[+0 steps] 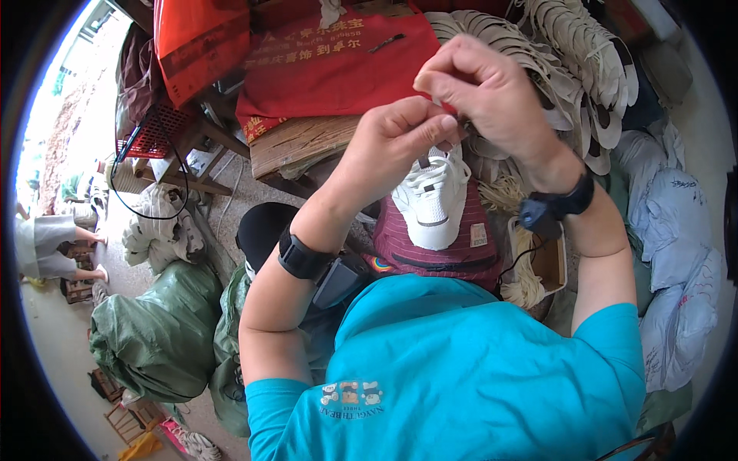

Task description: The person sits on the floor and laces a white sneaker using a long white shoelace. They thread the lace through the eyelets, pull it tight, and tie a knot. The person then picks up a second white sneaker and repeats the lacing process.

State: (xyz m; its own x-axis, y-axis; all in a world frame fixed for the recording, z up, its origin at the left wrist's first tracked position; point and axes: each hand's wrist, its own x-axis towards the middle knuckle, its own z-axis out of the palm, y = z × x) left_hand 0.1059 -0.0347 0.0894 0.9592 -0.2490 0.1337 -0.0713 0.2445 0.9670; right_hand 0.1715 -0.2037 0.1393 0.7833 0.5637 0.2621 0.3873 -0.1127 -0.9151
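A white sneaker with white laces lies toe toward me on the maroon striped cloth over my lap. Above its heel end, my left hand is closed, thumb pressed to the fingers. My right hand pinches just beside and above it, fingertips nearly meeting the left ones. Something small and pale shows between the two hands, too small to name. Both wrists carry black straps with small devices.
Ahead is a wooden table with a red cloth on it. Pale shoe parts pile up at the far right. Bundled cream laces fill a box to my right. Green sacks lie left, white bags right.
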